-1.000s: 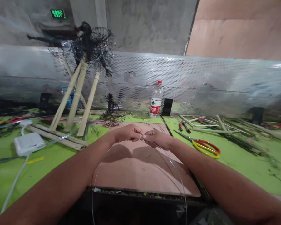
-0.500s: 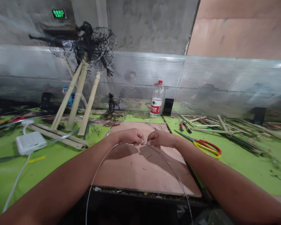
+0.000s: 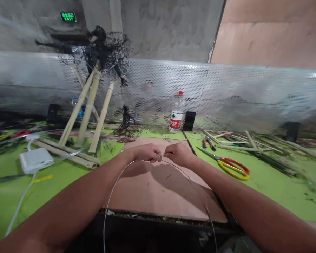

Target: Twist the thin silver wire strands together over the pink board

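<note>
A thin wire (image 3: 111, 194) bends in a wide arc whose two sides drop past the front edge of the board. My left hand (image 3: 149, 153) is closed on it at the top of the arc, pinching near where the two sides come together. Just right of those fingertips, my right hand (image 3: 179, 155) is closed with its fingers curled, slightly above the wire. Whatever it pinches, if anything, is too small to make out. Both hands are over a pinkish-brown board (image 3: 152, 196). The lower part of the wire is out of frame.
Scissors (image 3: 233, 168) and pliers (image 3: 208, 143) lie to the right, before several bamboo strips (image 3: 234, 142). A water bottle (image 3: 176, 114) and a dark phone-like slab (image 3: 189, 121) stand behind. Left are bamboo poles (image 3: 91, 105), dark twisted wire (image 3: 101, 47) and a white box with cable (image 3: 37, 161).
My right hand has lifted a little and moved slightly off the wire, its fingers still curled. The wire's left side has shifted a little to the right. My left hand stays about where it was.
</note>
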A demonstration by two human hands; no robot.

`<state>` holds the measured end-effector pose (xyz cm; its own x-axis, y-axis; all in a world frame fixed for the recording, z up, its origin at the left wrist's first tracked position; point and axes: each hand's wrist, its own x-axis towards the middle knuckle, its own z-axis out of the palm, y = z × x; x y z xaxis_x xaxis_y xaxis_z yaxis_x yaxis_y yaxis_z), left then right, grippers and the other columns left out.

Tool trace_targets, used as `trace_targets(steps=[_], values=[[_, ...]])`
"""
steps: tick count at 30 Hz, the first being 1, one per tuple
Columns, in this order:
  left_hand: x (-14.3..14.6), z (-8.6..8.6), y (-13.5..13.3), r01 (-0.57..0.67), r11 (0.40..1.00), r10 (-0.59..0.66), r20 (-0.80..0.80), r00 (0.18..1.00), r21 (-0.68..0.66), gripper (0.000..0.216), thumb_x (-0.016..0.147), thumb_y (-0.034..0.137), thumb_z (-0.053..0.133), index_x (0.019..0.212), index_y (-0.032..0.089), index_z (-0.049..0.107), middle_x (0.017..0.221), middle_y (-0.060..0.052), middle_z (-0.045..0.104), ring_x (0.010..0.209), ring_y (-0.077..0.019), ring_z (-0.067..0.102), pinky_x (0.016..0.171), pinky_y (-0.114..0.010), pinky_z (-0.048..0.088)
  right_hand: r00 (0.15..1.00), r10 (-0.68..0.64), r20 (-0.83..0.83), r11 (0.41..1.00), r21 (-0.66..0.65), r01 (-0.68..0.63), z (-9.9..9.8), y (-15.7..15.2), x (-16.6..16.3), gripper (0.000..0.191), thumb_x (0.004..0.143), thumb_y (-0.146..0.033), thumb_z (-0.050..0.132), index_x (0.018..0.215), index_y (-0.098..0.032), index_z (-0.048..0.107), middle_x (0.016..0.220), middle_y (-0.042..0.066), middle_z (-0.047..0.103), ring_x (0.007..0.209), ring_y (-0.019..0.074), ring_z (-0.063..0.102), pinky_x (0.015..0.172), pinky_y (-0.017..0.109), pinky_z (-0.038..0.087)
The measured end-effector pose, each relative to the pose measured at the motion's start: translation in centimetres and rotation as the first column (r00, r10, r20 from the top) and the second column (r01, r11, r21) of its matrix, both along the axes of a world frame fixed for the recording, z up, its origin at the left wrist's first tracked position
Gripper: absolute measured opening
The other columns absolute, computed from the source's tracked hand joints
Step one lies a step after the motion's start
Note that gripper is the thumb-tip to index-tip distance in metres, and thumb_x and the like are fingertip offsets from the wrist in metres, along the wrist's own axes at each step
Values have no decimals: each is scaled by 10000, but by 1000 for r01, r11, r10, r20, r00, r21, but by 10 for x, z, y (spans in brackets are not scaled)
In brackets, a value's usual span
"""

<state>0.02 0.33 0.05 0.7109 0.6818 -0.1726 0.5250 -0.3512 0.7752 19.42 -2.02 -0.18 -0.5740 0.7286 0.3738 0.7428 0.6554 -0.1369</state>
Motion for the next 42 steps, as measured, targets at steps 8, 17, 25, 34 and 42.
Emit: trace_targets(steps=[8,17,25,34,42], values=[[-2,-4,4,-94,992,88,72,993,79,219,619,356,547,595,139,534,486,35,443,422,-65,306,416,-215,198,970,-133,203,973,214,89,-1,-22,-12,298,851,-291,376,749,-155,622,737,83,655,653,158,555,561,260,272],[-7,-4,5,-94,986,89,41,995,140,223,642,346,531,556,141,505,468,35,446,412,-64,301,419,-217,211,975,183,124,962,-227,-152,-1,-41,-18,217,757,-187,442,620,-141,603,635,48,622,559,107,500,540,222,312],[-7,12,-5,-83,976,73,56,996,199,248,666,366,535,563,143,506,456,48,420,409,-59,287,419,-216,200,868,-109,-484,845,-505,-175,9,-12,2,406,780,-482,466,593,-132,551,409,-57,320,379,48,247,387,204,188],[0,17,-12,-24,954,10,49,999,299,259,698,360,505,567,139,543,482,29,465,466,-74,360,474,-208,261,825,-155,-543,562,-735,-378,-9,2,4,389,699,-515,587,728,-129,555,698,53,592,564,96,522,516,213,433],[1,10,-4,38,929,-20,-50,999,368,247,718,338,481,592,141,559,535,16,527,504,-85,415,509,-206,298,843,-210,-495,543,-776,-320,-9,-6,-5,173,665,-292,611,726,-134,572,632,31,603,527,99,536,471,201,436]])
